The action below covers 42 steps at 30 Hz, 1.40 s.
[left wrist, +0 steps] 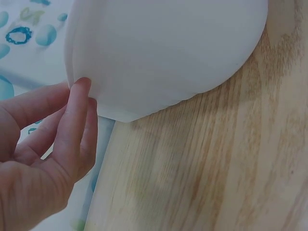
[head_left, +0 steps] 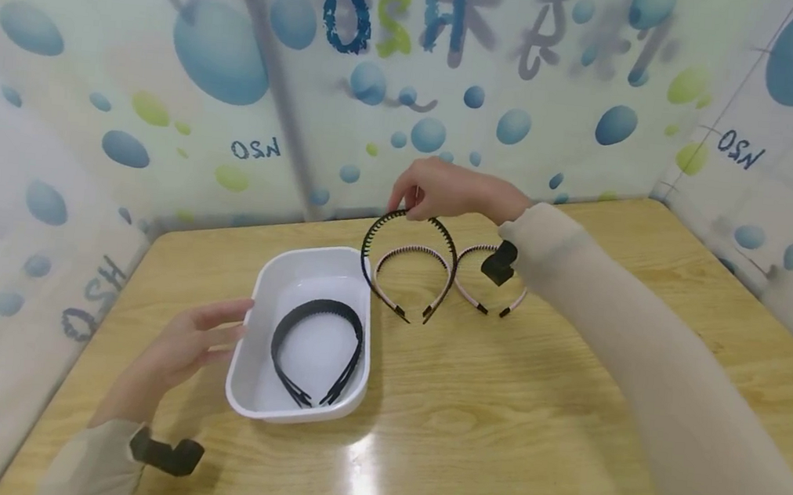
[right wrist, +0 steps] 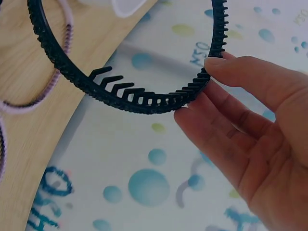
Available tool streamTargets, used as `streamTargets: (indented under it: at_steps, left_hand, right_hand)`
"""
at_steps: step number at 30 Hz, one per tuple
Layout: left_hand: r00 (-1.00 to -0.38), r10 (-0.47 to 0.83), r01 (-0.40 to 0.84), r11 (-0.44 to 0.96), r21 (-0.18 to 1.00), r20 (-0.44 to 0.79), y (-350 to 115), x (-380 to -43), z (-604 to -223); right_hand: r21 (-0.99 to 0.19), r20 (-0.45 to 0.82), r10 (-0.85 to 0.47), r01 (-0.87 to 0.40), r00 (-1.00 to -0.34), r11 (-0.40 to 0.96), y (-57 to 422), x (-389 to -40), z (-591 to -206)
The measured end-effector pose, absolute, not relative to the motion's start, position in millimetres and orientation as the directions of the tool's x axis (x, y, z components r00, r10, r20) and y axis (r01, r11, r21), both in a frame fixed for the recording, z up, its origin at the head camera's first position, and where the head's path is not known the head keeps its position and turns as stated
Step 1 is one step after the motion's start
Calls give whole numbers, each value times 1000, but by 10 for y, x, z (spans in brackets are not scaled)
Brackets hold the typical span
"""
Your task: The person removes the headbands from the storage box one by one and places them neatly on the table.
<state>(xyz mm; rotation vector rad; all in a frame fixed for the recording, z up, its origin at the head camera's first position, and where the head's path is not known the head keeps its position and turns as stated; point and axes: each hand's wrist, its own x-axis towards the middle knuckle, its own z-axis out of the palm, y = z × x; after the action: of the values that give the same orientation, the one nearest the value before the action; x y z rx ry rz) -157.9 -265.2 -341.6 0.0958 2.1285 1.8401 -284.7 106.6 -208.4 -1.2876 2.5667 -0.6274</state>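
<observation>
head: bright, white glare on table | both wrist views: dimmer, muted | shadows soft

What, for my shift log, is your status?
Right hand pinching black toothed headband midair. Left hand touching white plastic tray. Two pink headbands behind; nothing visibly blocking.

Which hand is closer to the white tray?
Left. The left hand touches the side of the white tray; the right hand is past its far right corner, holding a black headband.

Booth, bubble-print sheeting around table
</observation>
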Motion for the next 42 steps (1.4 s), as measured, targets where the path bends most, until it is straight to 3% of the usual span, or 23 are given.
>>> streamTargets:
  at_steps: [23,42]
  left_hand:
    - [-945,257,-167,151,974,-202,-2698,-1589,-3478]
    - [-944,254,-178,148,973,-212,-2697,-1604,-3444]
  right_hand:
    - [-445,-68,-617,-530,-784,722,2194,-3021,-2562]
    - [-454,-90,-533,-442,-841,774,2727,-3014,-2768]
